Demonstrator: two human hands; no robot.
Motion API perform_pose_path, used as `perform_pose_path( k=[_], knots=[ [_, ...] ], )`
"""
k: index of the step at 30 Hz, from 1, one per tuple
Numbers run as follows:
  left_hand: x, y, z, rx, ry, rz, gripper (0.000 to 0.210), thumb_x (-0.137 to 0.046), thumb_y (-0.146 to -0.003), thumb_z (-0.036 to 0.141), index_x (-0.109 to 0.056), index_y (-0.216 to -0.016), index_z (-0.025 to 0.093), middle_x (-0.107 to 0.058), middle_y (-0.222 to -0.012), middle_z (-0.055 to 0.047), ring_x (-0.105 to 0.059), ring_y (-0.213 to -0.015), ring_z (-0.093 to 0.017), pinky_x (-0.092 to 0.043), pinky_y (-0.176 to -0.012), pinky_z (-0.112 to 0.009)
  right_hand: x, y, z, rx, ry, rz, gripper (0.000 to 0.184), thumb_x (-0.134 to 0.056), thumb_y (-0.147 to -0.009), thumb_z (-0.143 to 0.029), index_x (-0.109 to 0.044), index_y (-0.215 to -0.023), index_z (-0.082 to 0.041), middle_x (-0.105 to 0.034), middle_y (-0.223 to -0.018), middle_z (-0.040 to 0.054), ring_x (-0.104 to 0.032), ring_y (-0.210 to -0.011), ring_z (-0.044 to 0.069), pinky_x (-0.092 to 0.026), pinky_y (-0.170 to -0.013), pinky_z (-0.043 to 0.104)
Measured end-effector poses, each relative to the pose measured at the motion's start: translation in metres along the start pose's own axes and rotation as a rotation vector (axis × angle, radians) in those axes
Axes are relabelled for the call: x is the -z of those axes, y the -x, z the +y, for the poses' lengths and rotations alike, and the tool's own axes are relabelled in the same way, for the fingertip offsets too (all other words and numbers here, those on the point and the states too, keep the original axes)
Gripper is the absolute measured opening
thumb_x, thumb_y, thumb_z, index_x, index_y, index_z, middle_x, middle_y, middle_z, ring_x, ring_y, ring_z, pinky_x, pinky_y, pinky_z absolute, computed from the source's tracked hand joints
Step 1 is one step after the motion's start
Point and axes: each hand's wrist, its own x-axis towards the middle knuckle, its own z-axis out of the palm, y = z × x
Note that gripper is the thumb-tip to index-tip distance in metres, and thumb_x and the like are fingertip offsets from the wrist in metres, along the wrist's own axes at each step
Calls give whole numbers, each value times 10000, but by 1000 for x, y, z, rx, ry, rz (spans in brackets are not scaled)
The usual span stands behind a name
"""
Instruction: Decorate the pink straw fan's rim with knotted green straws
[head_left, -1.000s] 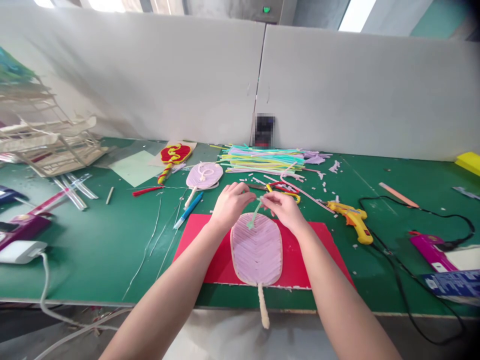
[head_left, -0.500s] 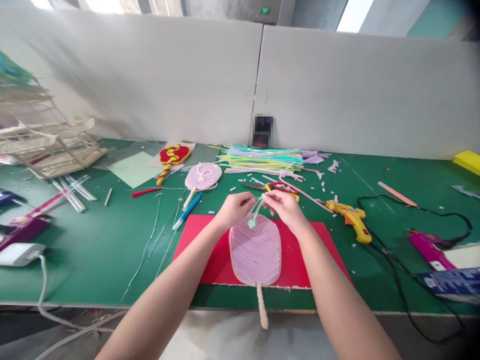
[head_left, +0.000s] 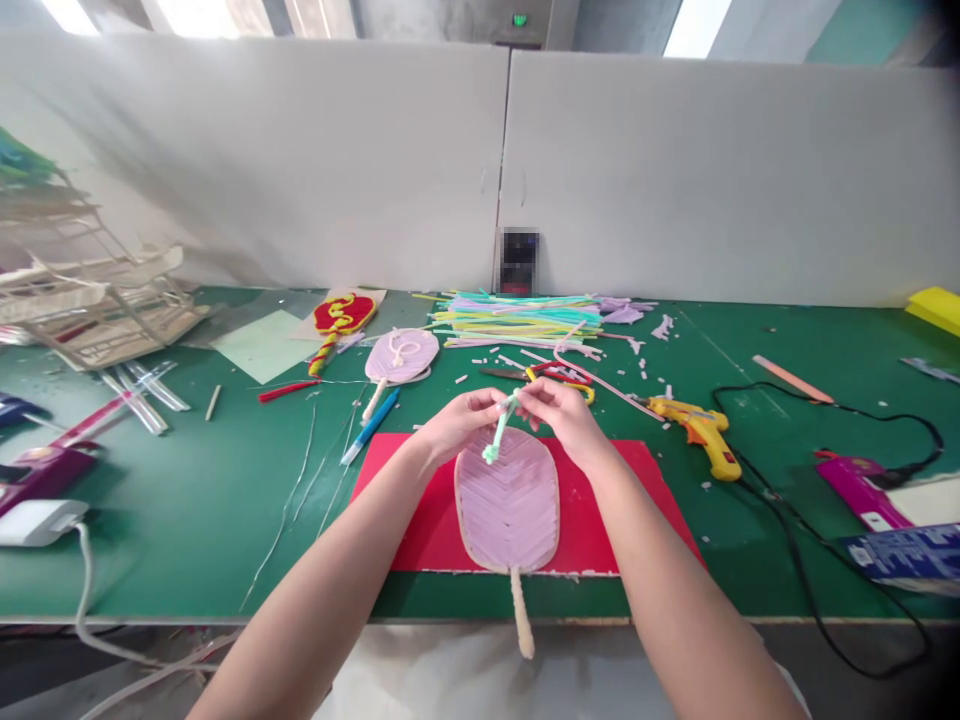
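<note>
Between the fingertips of both hands is a mint-green pipe cleaner (head_left: 498, 432), with a small knotted clump at its lower end. My left hand (head_left: 466, 418) pinches it from the left, and my right hand (head_left: 561, 408) pinches its upper end. Just below lies a lilac fan (head_left: 510, 505) with a cream rim, its cream handle (head_left: 523, 620) sticking out past the table's front edge. Under the fan is a red board (head_left: 600, 520). Whether the green piece touches the fan I cannot tell.
Behind my hands lie scissors (head_left: 574, 378) and a heap of pipe cleaners (head_left: 517, 318). A yellow glue gun (head_left: 701, 432) with a black cord sits right. To the left are a blue pen (head_left: 371, 425), another lilac fan (head_left: 401, 355) and a red-and-yellow fan (head_left: 343, 315).
The green pipe cleaner has turned in my fingers: its two strands, apart before, now look closed together, and the clump points more to the left. The view has shifted slightly.
</note>
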Motion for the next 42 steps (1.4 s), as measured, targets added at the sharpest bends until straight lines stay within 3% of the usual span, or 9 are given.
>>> perform_pose_path(
  k=[5, 10, 15, 18, 24, 27, 34, 42],
  knots=[
    [-3, 1, 1, 39, 39, 20, 378, -795, -576, 386, -570, -746, 134, -517, -644, 26, -467, -532, -53, -369, -520, -185, -1, 0, 2, -20, -41, -14, 260, -704, -679, -419, -593, -695, -185, -545, -575, -37, -481, -500, 99, -388, -481, 248],
    [-9, -4, -6, -101, -47, 93, 372, -734, -643, 441, -544, -757, 143, -552, -664, 13, -485, -558, -70, -372, -538, -200, -9, 0, 4, -12, -78, 81, 301, -709, -659, -449, -571, -662, -181, -535, -550, -35, -476, -489, 99, -386, -495, 254],
    [-7, -6, -3, -276, -321, 163, 321, -696, -701, 414, -552, -780, 138, -546, -684, 18, -497, -611, -79, -393, -580, -199, -6, 0, 1, -82, -113, 72, 289, -720, -644, -424, -579, -664, -172, -552, -556, -34, -488, -497, 93, -392, -495, 239],
    [-4, -4, 5, -465, -558, 236, 226, -645, -770, 353, -588, -840, 146, -579, -742, -8, -535, -682, -102, -426, -622, -210, 0, 0, -2, -117, -131, 58, 251, -734, -634, -370, -584, -649, -169, -558, -548, -39, -499, -501, 84, -389, -491, 224],
    [-1, 3, 9, -750, -1079, 68, 155, -509, -876, 196, -656, -921, 177, -649, -896, -56, -608, -840, -133, -477, -763, -246, 6, -1, 1, -157, -153, 105, 238, -734, -633, -370, -623, -674, -163, -592, -572, -25, -535, -533, 84, -427, -493, 207],
    [-1, 5, 6, -767, -1174, 29, 194, -467, -897, 178, -637, -989, 183, -652, -963, -59, -612, -899, -134, -481, -794, -243, 6, -3, 4, -167, -151, 130, 263, -742, -619, -393, -633, -680, -162, -601, -573, -18, -554, -542, 94, -455, -499, 216],
    [-1, 6, 7, -748, -1248, 81, 170, -465, -904, 227, -624, -934, 173, -650, -921, -49, -618, -863, -126, -481, -772, -224, 5, -5, 5, -178, -154, 129, 322, -688, -676, -467, -661, -730, -151, -639, -651, 25, -597, -601, 121, -487, -501, 224],
    [-2, 7, 8, -773, -1373, 118, 190, -456, -910, 249, -630, -902, 174, -651, -895, -37, -602, -826, -121, -464, -742, -218, 6, -2, 3, -73, 51, 31, 301, -689, -678, -457, -635, -736, -167, -610, -650, -5, -579, -609, 122, -479, -546, 236]
  ],
)
